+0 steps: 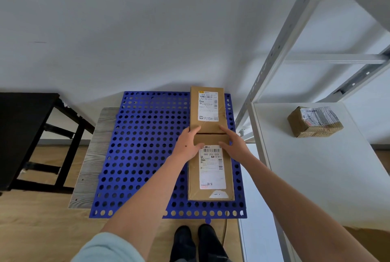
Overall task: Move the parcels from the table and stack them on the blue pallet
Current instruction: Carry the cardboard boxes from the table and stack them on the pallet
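I see the left hand [188, 143] and right hand [233, 141], fingers nearly straight, pressing the far end of the near parcel [211, 175]. It lies on the blue pallet [137, 145], end to end with the far parcel [207, 109]. A third parcel [315, 121] sits on the white tabletop [327, 177].

Fine print of parcel label [212, 166] illegible.

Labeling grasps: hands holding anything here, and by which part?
No clear grip. The left hand and right hand rest with straight fingers on the far end of the near box, which lies on the blue pallet.
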